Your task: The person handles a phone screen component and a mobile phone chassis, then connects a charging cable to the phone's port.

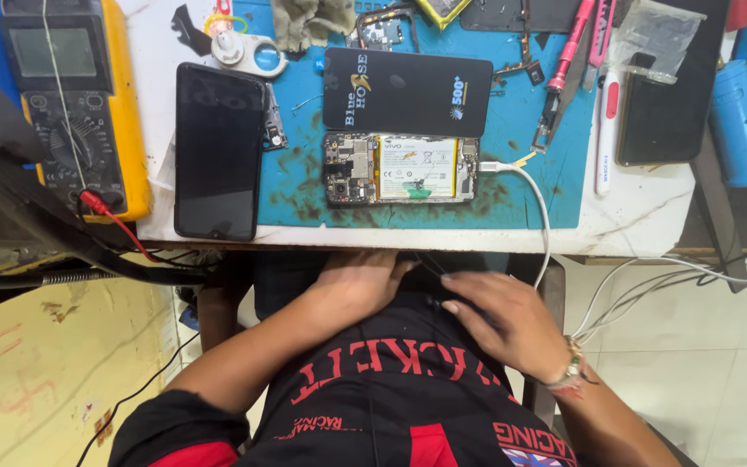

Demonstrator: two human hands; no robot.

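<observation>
Both my hands rest in my lap below the table edge. My left hand (358,284) lies flat on my black shirt, fingers pointing toward the table. My right hand (503,318) lies beside it, fingers spread, holding nothing I can see. On the blue mat (529,112) above them sits an opened phone (401,168) with its battery and circuit board exposed. A white cable (539,207) is plugged into its right end and drops off the table edge. A black rectangular cover (406,92) lies just behind the opened phone.
A black phone (218,150) lies screen-up left of the mat. A yellow multimeter (75,104) with a red probe lead stands at the far left. Red-handled tools (568,52), a white pen-like tool (607,130), another dark phone (660,104) and a blue tool (737,121) crowd the right.
</observation>
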